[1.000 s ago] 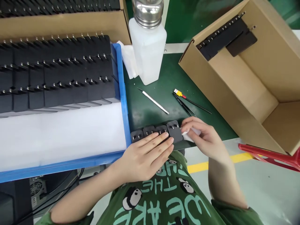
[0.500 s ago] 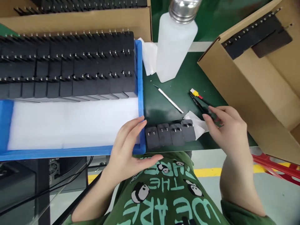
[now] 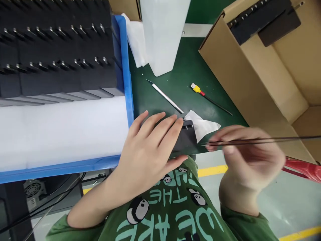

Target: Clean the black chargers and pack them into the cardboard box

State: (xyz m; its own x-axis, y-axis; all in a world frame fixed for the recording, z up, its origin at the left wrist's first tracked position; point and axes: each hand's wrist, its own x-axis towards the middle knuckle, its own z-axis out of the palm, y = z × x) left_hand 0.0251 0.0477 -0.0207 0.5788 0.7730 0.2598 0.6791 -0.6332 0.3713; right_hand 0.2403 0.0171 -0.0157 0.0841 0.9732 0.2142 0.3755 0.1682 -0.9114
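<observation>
Upper left: rows of black adapters (image 3: pixel 65 52), metal prongs up, in blue tray (image 3: pixel 127 73); bare white liner (image 3: pixel 62 134) below them. Center-left: left hand (image 3: pixel 150 147) palm down, fingers extended and slightly spread, over the table edge. Black adapter (image 3: pixel 189 135) lower center, prongs up, partly behind its index finger; firm contact, can't tell. Upper center: folded white cloth (image 3: pixel 136 43), then white bottle (image 3: pixel 164 36), top cut off. Slim knife (image 3: pixel 167 97) lies diagonally on green table (image 3: pixel 160 87), mid-frame. White wipe (image 3: pixel 204 125) just beside adapter. Yellow-tipped USB cable (image 3: pixel 197 88) above wipe. Center-right: right hand (image 3: pixel 250 160), blurred, pinching dark tweezers (image 3: pixel 240 142) between thumb and fingers, tips pointing left, near adapter; whether tips touch it, can't tell. Far right: open cardboard box (image 3: pixel 250 83), black pronged pieces inside, upper right.
</observation>
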